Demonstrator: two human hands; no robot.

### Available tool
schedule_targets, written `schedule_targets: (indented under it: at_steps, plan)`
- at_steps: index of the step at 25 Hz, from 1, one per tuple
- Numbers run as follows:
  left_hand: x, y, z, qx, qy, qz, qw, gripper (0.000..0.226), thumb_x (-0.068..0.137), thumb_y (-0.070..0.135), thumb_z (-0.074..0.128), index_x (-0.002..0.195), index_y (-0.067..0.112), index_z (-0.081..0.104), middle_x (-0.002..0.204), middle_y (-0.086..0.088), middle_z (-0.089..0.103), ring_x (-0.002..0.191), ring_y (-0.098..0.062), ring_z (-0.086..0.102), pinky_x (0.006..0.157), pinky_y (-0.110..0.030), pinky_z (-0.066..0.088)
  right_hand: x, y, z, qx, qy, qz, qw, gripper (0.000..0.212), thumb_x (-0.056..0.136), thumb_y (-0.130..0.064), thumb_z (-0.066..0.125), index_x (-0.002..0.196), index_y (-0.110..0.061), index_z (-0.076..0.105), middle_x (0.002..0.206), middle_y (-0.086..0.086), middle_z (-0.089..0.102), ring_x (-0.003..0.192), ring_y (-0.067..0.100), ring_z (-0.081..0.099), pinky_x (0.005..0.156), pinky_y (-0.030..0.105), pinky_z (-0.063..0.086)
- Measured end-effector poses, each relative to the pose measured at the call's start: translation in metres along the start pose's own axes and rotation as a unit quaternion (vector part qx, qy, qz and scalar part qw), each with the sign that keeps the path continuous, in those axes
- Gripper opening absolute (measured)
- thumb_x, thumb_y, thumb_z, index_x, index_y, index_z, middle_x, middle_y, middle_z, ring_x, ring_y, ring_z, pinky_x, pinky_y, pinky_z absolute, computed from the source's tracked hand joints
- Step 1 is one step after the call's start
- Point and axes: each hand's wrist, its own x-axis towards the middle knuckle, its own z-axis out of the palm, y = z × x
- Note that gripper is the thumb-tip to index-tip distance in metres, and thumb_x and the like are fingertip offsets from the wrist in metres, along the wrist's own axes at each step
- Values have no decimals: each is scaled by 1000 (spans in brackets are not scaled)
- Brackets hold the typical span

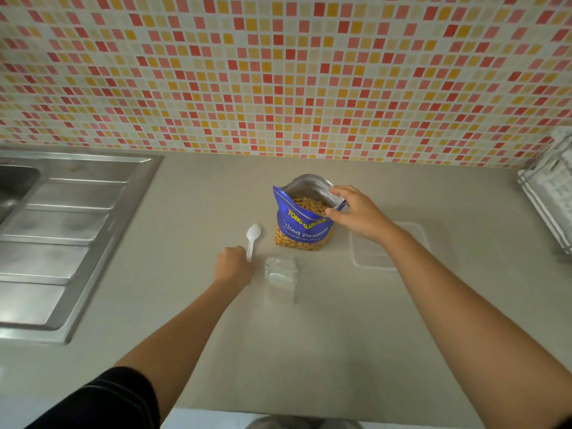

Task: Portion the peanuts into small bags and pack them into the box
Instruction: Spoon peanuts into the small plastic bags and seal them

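Observation:
A blue bag of salted peanuts [301, 226] stands open and upright on the counter, with peanuts visible inside. My right hand [359, 213] pinches its right top edge. A white plastic spoon [253, 238] lies to the bag's left; my left hand [233, 264] has curled fingers at the spoon's handle end. A stack of small clear bags [281, 275] lies in front of the peanut bag. A clear plastic box [371, 258] sits to the right, partly under my right forearm.
A steel sink with draining board [62, 236] fills the counter's left side. A white wire rack [551, 193] stands at the far right. The tiled wall [278, 72] rises behind the counter [309, 351].

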Motion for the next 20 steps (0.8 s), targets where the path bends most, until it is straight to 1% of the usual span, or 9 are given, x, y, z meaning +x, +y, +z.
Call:
schedule_targets:
  at_steps: [2,5,7,8,11,14,16,17,20]
  plan:
    - [0,-4,-4,-45,-4,-8,999,11,67,4,59,59,6,52,59,-8,54,70,-34,61,49,-25,39,-1,1,1,4,1,-2,1000,54,88,-21,60,137,-8,41,144,5,39,132,19,38,101,18,25]
    - [1,-3,-27,-163,91,-5,982,14,77,18,54,68,7,58,68,-13,65,74,-34,63,61,-30,46,-2,1,3,19,0,2,1000,54,88,-21,60,138,-9,41,143,5,39,131,19,40,102,20,29]
    - [3,9,-56,-310,166,34,936,14,82,17,50,79,12,62,72,-13,67,73,-32,65,69,-38,52,-2,2,4,33,2,5,999,55,88,-20,60,138,-9,39,142,6,39,128,21,42,105,25,34]
    - [2,16,-72,-374,182,61,907,14,84,14,50,84,15,64,71,-9,66,70,-27,65,73,-39,53,-2,2,4,39,2,8,999,56,88,-19,60,139,-10,38,141,6,39,127,21,43,105,28,36]
    - [-6,39,-110,-489,152,172,841,17,84,9,60,99,17,66,73,2,62,63,-5,60,76,-29,55,-3,1,5,55,3,14,998,58,88,-19,60,141,-10,35,142,7,38,127,20,43,103,26,37]
    - [-8,58,-122,-530,129,215,810,15,82,13,68,96,16,65,72,0,62,65,-4,61,76,-24,56,-1,0,4,83,3,35,996,60,88,-18,61,141,-10,35,141,7,39,124,20,45,96,22,38]
    - [-7,70,-121,-520,135,228,812,7,84,18,66,89,14,66,69,-2,63,65,-8,62,74,-26,55,-1,0,4,93,4,41,995,60,87,-17,62,140,-10,35,140,7,40,124,20,46,96,22,39]
    - [-6,76,-120,-491,145,244,824,6,85,20,64,86,14,66,68,-1,64,65,-9,62,73,-26,54,0,0,5,95,5,41,995,60,87,-17,62,140,-10,35,140,6,40,124,21,46,97,23,39]
    - [-5,96,-112,-276,179,328,886,17,90,23,57,87,10,68,69,-7,67,63,-16,61,64,-14,46,2,3,6,100,5,45,994,60,86,-18,63,140,-12,36,140,5,41,124,20,47,97,25,40]
